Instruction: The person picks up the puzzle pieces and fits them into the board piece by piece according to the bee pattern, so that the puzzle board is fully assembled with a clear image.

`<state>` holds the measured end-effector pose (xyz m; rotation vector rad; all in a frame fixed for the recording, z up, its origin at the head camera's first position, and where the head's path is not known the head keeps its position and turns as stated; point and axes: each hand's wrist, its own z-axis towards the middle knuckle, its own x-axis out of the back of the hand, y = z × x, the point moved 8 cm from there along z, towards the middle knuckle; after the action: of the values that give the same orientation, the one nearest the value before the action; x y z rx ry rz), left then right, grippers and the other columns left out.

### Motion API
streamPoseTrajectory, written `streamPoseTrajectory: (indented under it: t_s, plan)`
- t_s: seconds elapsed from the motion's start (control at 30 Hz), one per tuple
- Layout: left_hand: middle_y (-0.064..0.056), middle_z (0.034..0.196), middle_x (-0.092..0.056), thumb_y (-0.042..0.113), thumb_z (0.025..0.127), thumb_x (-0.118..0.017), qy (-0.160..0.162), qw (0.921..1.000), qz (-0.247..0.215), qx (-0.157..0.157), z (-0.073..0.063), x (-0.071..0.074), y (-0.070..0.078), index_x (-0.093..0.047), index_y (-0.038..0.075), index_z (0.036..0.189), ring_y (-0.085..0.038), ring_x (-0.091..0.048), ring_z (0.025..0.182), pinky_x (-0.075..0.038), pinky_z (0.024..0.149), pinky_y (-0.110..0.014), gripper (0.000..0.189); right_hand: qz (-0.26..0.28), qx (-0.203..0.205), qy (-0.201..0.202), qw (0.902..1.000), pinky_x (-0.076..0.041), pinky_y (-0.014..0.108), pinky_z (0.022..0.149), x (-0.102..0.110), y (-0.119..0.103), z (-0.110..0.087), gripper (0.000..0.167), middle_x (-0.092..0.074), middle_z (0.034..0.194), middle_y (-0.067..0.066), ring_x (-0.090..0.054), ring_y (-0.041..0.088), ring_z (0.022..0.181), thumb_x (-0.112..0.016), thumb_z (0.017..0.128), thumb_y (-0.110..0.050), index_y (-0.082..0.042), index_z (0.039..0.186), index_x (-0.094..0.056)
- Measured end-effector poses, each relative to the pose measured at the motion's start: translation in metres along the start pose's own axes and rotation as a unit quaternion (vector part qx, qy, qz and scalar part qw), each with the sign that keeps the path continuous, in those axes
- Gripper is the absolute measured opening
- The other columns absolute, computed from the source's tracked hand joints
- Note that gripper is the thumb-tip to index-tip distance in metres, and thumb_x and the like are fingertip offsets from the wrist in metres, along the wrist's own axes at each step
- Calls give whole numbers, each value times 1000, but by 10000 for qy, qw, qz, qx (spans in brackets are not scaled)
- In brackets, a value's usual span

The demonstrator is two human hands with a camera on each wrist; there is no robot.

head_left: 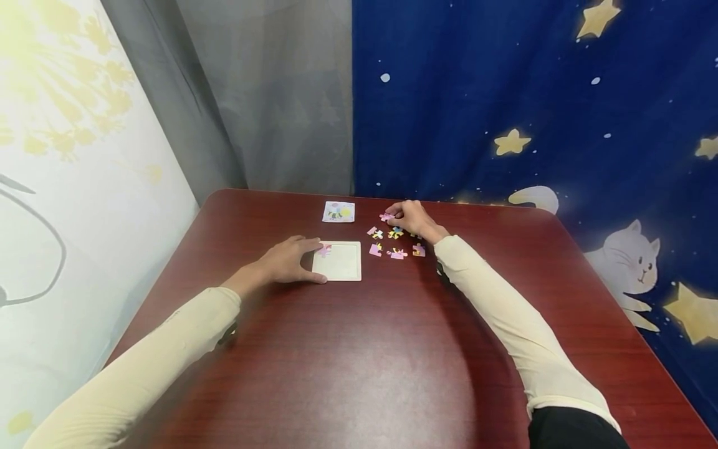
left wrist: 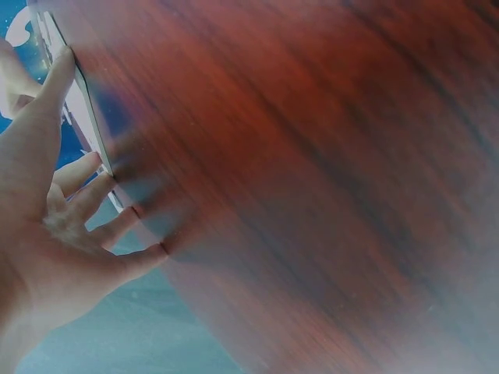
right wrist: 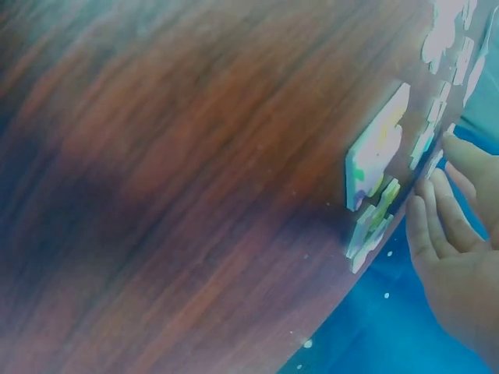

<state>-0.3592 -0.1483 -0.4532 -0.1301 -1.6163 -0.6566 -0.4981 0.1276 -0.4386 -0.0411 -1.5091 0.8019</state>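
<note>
A white puzzle tray (head_left: 344, 278) lies flat on the table, with one pink puzzle piece (head_left: 325, 251) in its upper left corner. My left hand (head_left: 288, 259) holds the tray at its left side, thumb on the near edge and fingers at the far corner. In the left wrist view, the thumb and fingertips of my left hand (left wrist: 58, 210) meet the tray's edge (left wrist: 90, 117). Beyond the loose pieces, my right hand (head_left: 414, 218) pinches a pink jigsaw piece (head_left: 386, 217) close over the table. The right wrist view shows my right hand (right wrist: 460, 226) with fingertips together, partly covering that piece.
Several loose jigsaw pieces (head_left: 397, 254) lie right of the tray, one partly behind the right hand. A small picture card (head_left: 338, 212) rests beyond the tray. The dark red table (head_left: 359, 349) ends at a blue curtain (head_left: 437, 125) and a grey curtain (head_left: 280, 112).
</note>
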Motion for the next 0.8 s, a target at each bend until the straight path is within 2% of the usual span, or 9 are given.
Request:
streamPoseTrajectory:
  t_s: [0.27,0.4,0.63,0.8]
  plan:
    - [-14,158,-48,67,78,-81,7,10000,-31,-22,1,0,3,-52,10,154,-40,-40,146,-40,110,-63,99,-106,625,144,9979,-51,30,75,5,-15,-5,22,-77,113,11,-70,19,89,-74,98,-14,-6,118,-79]
    - [-13,159,-47,67,79,-81,-12,10000,-20,-4,0,-1,2,-52,10,154,-40,-39,147,-39,110,-63,99,-154,852,223,9960,-48,30,72,8,-24,-8,21,-78,111,11,-68,20,86,-75,96,-10,-5,116,-80]
    - [-13,159,-48,68,78,-80,7,10000,-9,6,0,0,2,-52,11,154,-39,-40,146,-41,109,-63,99,-60,1268,257,9916,-49,31,72,10,-40,-15,20,-78,111,13,-67,21,85,-76,95,-6,-2,114,-80]
    - [-12,158,-49,68,78,-81,32,10000,25,4,0,0,2,-52,12,154,-38,-42,145,-42,108,-64,99,-17,1641,268,9861,-52,38,80,7,-53,-20,21,-77,113,14,-68,25,97,-77,94,-5,-1,114,-79]
